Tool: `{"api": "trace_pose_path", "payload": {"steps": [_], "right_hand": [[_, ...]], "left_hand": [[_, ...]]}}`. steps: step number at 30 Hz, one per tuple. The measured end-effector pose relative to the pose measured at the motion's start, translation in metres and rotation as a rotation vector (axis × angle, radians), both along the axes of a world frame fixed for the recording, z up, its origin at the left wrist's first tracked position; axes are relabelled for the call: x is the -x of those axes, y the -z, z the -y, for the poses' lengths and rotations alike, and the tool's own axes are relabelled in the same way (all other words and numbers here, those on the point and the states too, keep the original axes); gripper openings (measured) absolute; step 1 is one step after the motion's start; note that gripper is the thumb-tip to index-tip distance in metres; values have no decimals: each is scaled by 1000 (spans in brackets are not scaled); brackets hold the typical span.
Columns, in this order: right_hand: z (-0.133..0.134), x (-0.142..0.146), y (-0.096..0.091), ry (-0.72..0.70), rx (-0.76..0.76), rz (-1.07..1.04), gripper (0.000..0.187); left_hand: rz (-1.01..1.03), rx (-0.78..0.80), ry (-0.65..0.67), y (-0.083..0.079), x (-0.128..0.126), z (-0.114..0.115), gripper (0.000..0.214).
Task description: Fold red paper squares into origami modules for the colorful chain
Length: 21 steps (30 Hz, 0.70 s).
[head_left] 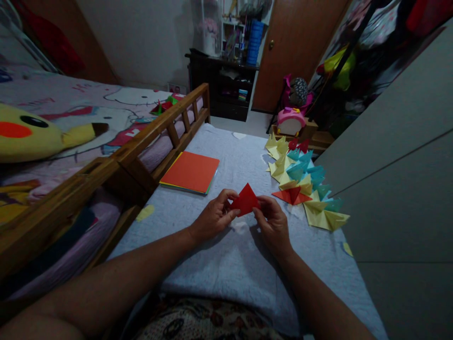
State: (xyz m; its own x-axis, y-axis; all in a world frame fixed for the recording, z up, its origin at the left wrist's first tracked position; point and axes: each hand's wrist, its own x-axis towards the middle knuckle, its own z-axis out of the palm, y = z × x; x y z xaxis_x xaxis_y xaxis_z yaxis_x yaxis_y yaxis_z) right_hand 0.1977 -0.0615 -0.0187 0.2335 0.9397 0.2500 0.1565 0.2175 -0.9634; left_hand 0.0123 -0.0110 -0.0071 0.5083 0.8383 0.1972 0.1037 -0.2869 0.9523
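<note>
A folded red paper triangle (245, 200) is held just above the pale blue bed cover (226, 255). My left hand (214, 217) pinches its left edge with thumb and fingers. From the other side, my right hand (272, 224) pinches the right edge. Both hands are closed on the paper. A stack of square paper sheets (191, 172) with an orange-red sheet on top lies to the left, beyond my left hand.
Several folded yellow, teal and red paper pieces (302, 182) lie in a row at the right, beside a grey cabinet wall (396, 156). A wooden bed rail (141, 146) runs along the left. A yellow plush toy (38, 132) lies on the neighbouring bed.
</note>
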Motion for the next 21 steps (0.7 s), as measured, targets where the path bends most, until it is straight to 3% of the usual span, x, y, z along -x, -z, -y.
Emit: {"api": "trace_pose_path", "payload": {"steps": [8, 14, 17, 21], "right_hand": [[1, -1, 0, -6, -8, -44, 23], [3, -1, 0, -21, -5, -15, 20], [4, 0, 0, -33, -4, -8, 20], [4, 0, 1, -18, -3, -42, 23]], "left_hand": [[-17, -58, -5, 2, 2, -1, 21], [-79, -286, 8, -3, 5, -8, 6], [-76, -387, 0, -4, 6, -10, 7], [-17, -381, 41, -3, 5, -9, 14]]}}
